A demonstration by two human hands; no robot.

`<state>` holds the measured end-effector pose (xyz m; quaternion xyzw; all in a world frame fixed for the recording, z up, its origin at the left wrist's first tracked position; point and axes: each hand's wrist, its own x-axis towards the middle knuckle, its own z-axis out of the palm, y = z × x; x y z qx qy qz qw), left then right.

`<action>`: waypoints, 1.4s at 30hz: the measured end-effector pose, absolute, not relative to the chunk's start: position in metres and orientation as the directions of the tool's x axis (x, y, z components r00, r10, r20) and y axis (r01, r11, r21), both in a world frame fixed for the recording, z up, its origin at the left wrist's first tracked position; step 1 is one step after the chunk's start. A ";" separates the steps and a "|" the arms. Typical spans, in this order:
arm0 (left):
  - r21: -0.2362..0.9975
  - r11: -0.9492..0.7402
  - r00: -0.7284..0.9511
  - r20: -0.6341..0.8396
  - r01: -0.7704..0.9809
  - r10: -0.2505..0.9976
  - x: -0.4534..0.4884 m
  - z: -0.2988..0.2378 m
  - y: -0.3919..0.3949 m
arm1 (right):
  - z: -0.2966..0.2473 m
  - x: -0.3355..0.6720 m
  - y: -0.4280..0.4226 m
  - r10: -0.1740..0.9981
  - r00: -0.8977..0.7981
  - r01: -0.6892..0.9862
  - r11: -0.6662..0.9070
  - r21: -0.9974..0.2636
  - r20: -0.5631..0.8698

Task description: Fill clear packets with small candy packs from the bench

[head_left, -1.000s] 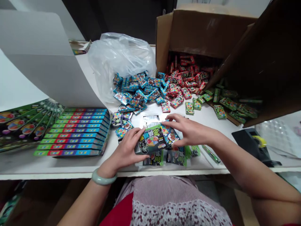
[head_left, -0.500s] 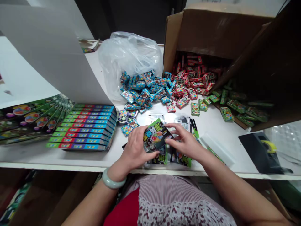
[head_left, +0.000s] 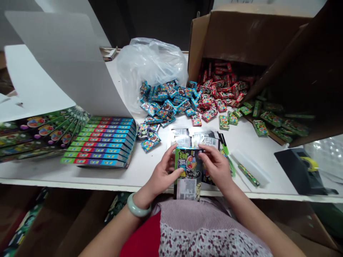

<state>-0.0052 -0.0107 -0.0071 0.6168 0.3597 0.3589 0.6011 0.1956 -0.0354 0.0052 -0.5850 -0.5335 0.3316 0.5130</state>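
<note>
A black and green printed packet (head_left: 189, 162) is held between my two hands near the table's front edge, its colourful face up. My left hand (head_left: 163, 173) grips its left side, thumb lying across the face. The fingers of my right hand (head_left: 218, 166) pinch its upper right corner. A panel with white printing (head_left: 187, 189) shows just below the packet; I cannot tell whether it belongs to it. More black and green packets (head_left: 207, 176) lie partly hidden under my right hand. Beyond my fingertips are several flat packets (head_left: 206, 139) with white printed backs up.
Small blue boxes (head_left: 166, 109) spill from a clear plastic bag (head_left: 152, 59). Red boxes (head_left: 210, 113) and green boxes (head_left: 259, 127) come out of cardboard cartons (head_left: 235, 39). Stacked display boxes (head_left: 99, 144) stand left. A tape dispenser (head_left: 300, 173) and a white strip (head_left: 252, 166) lie right.
The packet has turned from tilted to nearly straight and come slightly closer to me. My right hand has moved a little right, and the white printed panel now shows below the packet.
</note>
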 end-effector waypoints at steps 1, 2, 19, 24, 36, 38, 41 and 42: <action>0.998 -0.046 0.467 0.017 0.051 0.884 -0.006 -0.007 -0.010 | 0.006 0.198 -0.037 0.972 0.143 0.354 0.127 -0.927 0.187; 0.994 -0.078 0.434 0.034 0.083 0.900 -0.005 -0.005 -0.008 | 0.008 0.202 -0.037 0.974 0.079 0.402 0.162 -0.901 0.210; 0.990 -0.018 0.259 0.055 -0.142 0.964 0.012 0.024 0.008 | 0.025 0.212 -0.015 0.999 -0.034 0.288 -0.011 -0.957 -0.022; 1.000 0.020 0.269 -0.014 -0.023 0.963 0.015 0.037 0.022 | 0.047 0.204 -0.002 0.991 -0.092 0.249 -0.074 -0.966 -0.099; 0.970 -0.242 0.482 0.205 0.015 0.852 -0.011 0.037 0.022 | 0.050 0.213 -0.026 0.938 -0.268 0.349 0.308 -0.885 0.221; 0.976 -0.213 0.457 0.173 0.036 0.873 -0.010 0.037 0.025 | 0.045 0.212 -0.029 0.936 -0.238 0.353 0.333 -0.875 0.260; 0.974 -0.195 0.438 0.127 0.114 0.890 -0.005 0.041 0.028 | 0.037 0.210 -0.030 0.952 -0.155 0.332 0.303 -0.893 0.265; 0.964 -0.222 0.450 0.135 0.145 0.883 -0.004 0.042 0.028 | 0.035 0.210 -0.030 0.958 -0.132 0.328 0.286 -0.900 0.256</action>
